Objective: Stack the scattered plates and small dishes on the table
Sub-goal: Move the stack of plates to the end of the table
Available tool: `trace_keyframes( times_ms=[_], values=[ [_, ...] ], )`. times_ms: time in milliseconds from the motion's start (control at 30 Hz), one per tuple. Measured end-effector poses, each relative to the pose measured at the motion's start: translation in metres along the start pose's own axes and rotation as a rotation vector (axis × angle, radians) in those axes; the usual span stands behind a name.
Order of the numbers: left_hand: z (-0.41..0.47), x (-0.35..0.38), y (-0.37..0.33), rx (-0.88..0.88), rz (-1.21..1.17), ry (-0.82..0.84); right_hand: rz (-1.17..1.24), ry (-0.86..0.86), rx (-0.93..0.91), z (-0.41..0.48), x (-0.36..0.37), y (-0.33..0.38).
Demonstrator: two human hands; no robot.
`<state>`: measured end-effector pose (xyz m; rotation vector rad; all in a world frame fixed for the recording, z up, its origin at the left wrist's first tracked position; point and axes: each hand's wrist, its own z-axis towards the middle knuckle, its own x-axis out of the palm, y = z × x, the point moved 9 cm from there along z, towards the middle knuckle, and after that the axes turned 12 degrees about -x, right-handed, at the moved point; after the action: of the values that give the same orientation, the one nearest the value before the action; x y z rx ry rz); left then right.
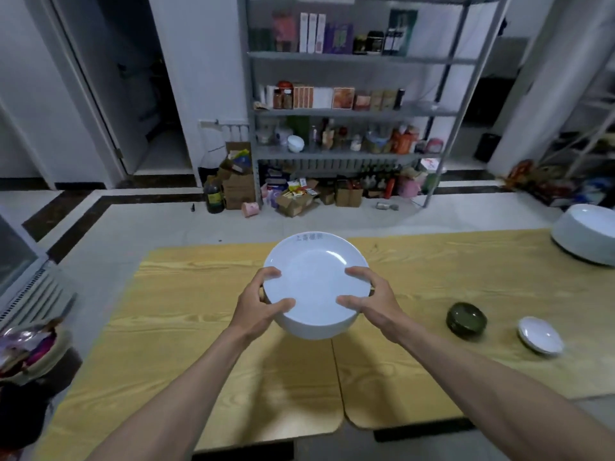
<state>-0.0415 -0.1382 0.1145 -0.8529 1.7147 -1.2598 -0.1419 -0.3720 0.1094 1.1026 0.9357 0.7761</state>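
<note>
A stack of white plates [316, 281] is held above the middle of the wooden table [186, 327], with faint lettering on the top plate's far rim. My left hand [258, 301] grips the stack's left edge, thumb on the top plate. My right hand [369, 299] grips the right edge the same way. To the right on the table sit a small stack of dark green dishes [466, 319] and a small stack of white saucers [539, 335]. A tall stack of large white plates [585, 232] stands at the far right edge.
The table is two wood-grain tops joined at a seam near the centre. Beyond it a metal shelf [349, 111] holds boxes and bottles, with cartons on the floor below. A bag with colourful contents [30, 347] sits at the left.
</note>
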Motion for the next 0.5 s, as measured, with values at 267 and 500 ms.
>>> trace_keyframes(
  times_ms=[267, 500],
  values=[
    [0.003, 0.189, -0.041, 0.014, 0.024, 0.113, -0.019, -0.112, 0.057, -0.036, -0.185, -0.040],
    [0.029, 0.337, -0.076, 0.034, 0.098, 0.272, -0.072, -0.263, 0.088, -0.053, -0.327, -0.076]
  ],
)
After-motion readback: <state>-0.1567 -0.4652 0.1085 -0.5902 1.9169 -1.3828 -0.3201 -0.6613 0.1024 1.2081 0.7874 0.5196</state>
